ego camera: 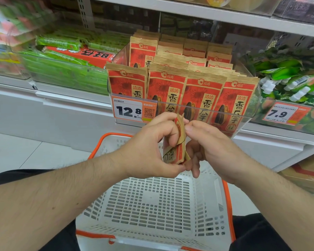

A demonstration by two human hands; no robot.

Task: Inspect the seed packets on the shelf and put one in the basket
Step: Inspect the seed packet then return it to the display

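At the centre of the frame the left hand (152, 144) and the right hand (207, 149) both pinched one seed packet (178, 142) between them, fingers curled round its edges, the packet turned nearly edge-on to the camera (its print was hard to read at that angle). The held packet hung above the white basket (152, 205) in the lower middle, not touching it, and the basket held nothing else that could be seen. Behind the hands, in the middle and upper part of the frame, the clear bin (250, 113) on the shelf stood full of matching red packets (167, 87). By the look of it, one packet had been picked and was under inspection; lowering it into the basket was left to do
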